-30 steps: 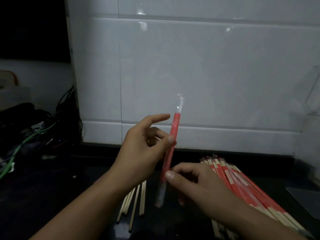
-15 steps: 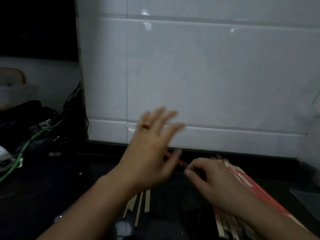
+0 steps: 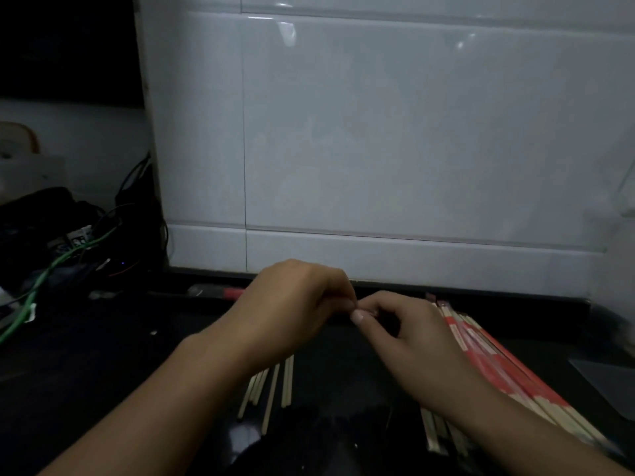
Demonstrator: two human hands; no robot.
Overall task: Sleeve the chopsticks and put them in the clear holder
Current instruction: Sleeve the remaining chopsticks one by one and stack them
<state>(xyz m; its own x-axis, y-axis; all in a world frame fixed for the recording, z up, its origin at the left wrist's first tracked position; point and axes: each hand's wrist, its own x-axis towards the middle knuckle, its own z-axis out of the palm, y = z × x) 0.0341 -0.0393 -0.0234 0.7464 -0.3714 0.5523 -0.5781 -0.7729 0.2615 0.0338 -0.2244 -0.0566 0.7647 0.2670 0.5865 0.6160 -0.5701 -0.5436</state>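
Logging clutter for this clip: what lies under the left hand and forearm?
Bare wooden chopsticks lie on the dark counter, their near ends poking out below the left hand. Their far ends are covered, so the count is unclear.

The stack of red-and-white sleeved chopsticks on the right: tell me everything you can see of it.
The stack of red-and-white sleeved chopsticks lies flat on the dark countertop, to the right of the hands. It is a tight bundle of long thin pieces, laid side by side and running diagonally from near the white tiled wall toward the lower right. The sleeves look like paper, red with pale bands and pale ends. The right hand and forearm cover its left edge; whether they touch cannot be told.
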